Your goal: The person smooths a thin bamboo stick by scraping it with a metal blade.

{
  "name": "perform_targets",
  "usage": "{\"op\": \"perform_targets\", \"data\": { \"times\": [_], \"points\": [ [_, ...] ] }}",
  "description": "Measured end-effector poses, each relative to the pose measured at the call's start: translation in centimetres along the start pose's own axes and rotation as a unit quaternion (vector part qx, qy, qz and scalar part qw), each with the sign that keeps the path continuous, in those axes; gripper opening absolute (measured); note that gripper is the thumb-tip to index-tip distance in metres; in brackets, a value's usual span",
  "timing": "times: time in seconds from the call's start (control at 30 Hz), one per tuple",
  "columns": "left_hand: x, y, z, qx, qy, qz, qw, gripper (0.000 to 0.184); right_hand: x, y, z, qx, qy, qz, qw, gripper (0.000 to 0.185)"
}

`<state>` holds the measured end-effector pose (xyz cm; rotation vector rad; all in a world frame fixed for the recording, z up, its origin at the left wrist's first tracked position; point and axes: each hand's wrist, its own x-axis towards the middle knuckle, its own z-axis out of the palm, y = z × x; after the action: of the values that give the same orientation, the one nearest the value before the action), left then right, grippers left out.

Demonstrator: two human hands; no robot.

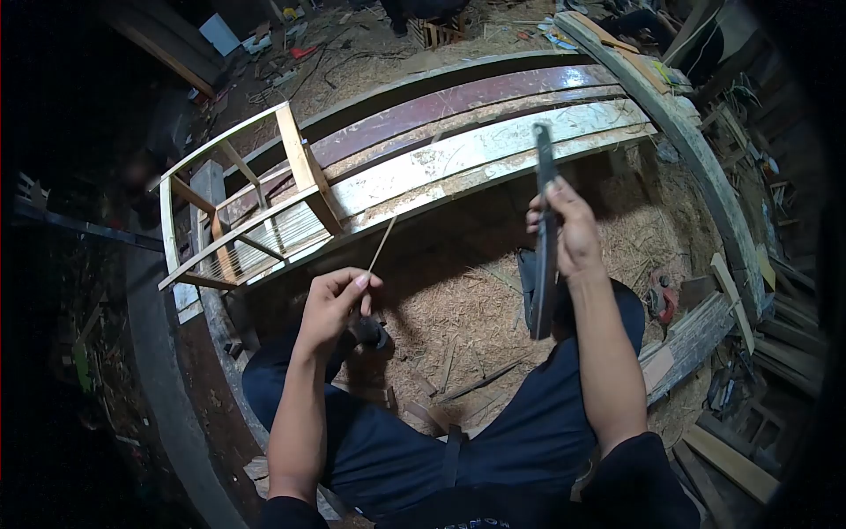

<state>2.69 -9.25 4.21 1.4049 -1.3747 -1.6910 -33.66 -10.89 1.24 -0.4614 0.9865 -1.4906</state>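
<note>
Left hand (339,304), just left of centre, has thumb and fingertips pinched on the near end of a thin stick (382,245). The stick slants up and a bit right, with its far end right by the bench's front edge; can't tell if it's actually touching. Right hand (571,225), right of centre, is closed around a long dark tool (544,291), pretty much upright in the frame, with a hole near the top end. Top part's kinda blurry, fwiw. Tool and stick are well apart.

Past the hands there's a whitish plank (467,159) running from centre to upper right, with bits of shavings on it, and a dark reddish plank (458,106) behind that. Over on the left, an open wooden frame (304,163) sits on the bench, with a row of thin rods (291,231) low inside it. Between the knees, lower middle, the floor (441,326) is just covered in shavings and scraps. Big grey beam (696,159) down the right side, and a red thing (663,295) near the right knee, too small to make out.
</note>
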Motion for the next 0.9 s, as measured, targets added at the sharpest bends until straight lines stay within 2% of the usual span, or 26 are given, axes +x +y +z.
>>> {"op": "perform_targets", "data": {
  "times": [0.1,0.2,0.27,0.3,0.4,0.47,0.7,0.83,0.9],
  "points": [
    [1.1,-0.2,0.8,-0.049,0.007,-0.033,0.998,0.023,-0.9,2.3,1.5,-0.039,-0.029,0.082,0.995,0.018],
    [2.1,-0.3,1.8,-0.077,-0.010,-0.058,0.995,0.023,-1.1,3.6,2.9,-0.058,-0.035,0.111,0.991,0.019],
    [3.0,-0.9,1.9,-0.083,-0.018,-0.058,0.995,0.024,-0.8,4.4,3.7,-0.063,-0.015,0.152,0.986,0.029],
    [3.2,-0.5,2.1,-0.079,-0.018,-0.059,0.995,0.024,-0.8,4.8,4.3,-0.057,-0.016,0.154,0.986,0.037],
    [3.8,0.5,2.8,-0.072,-0.020,-0.050,0.996,0.021,-0.2,5.5,5.6,-0.098,-0.016,0.130,0.987,0.035],
    [4.2,1.0,2.9,-0.058,-0.026,-0.029,0.998,0.012,0.7,6.3,5.8,-0.178,-0.062,0.086,0.978,0.035],
    [6.2,4.1,1.5,-0.013,-0.084,-0.076,0.993,0.019,3.6,7.5,8.0,-0.197,-0.148,0.108,0.963,0.043],
    [7.3,5.8,0.0,-0.140,-0.084,0.021,0.986,0.032,5.9,8.0,8.8,-0.181,-0.140,0.147,0.962,0.042],
    [7.6,6.4,-0.3,-0.177,-0.076,0.063,0.979,0.033,6.6,7.9,9.2,-0.102,-0.126,0.166,0.973,0.041]
  ]
}}
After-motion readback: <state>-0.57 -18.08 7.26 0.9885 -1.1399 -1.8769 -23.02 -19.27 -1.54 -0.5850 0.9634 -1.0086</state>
